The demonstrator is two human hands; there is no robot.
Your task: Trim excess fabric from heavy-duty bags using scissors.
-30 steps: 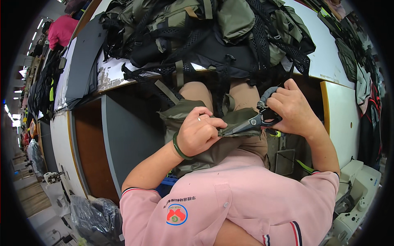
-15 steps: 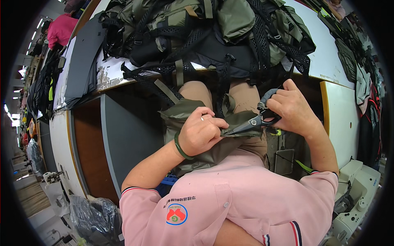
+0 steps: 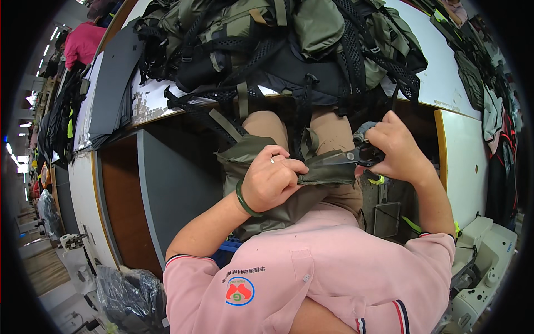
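Olive-green fabric (image 3: 272, 216), part of a sewn piece, lies across my lap. My left hand (image 3: 271, 181) pinches its folded edge between thumb and fingers. A green bangle circles that wrist. On the other side, my right hand (image 3: 401, 149) is closed around the handles of a pair of scissors (image 3: 347, 158), one of them wrapped in grey-blue cloth. The blades point left toward my left hand and lie over the fabric just above its edge. Whether the blades touch the fabric, I cannot tell. The fingers inside the handles are partly hidden.
Olive and black backpacks (image 3: 250, 44) with mesh straps are heaped on the white table (image 3: 431, 92) ahead. Dark grey sheets (image 3: 114, 78) lie at its left. Below is a grey partition (image 3: 172, 189). A white sewing machine (image 3: 484, 267) stands at right. A person in pink (image 3: 83, 42) is far left.
The scissors have drawn back right and slightly up from the fabric's edge, with my right hand. My left hand keeps its pinch in almost the same place.
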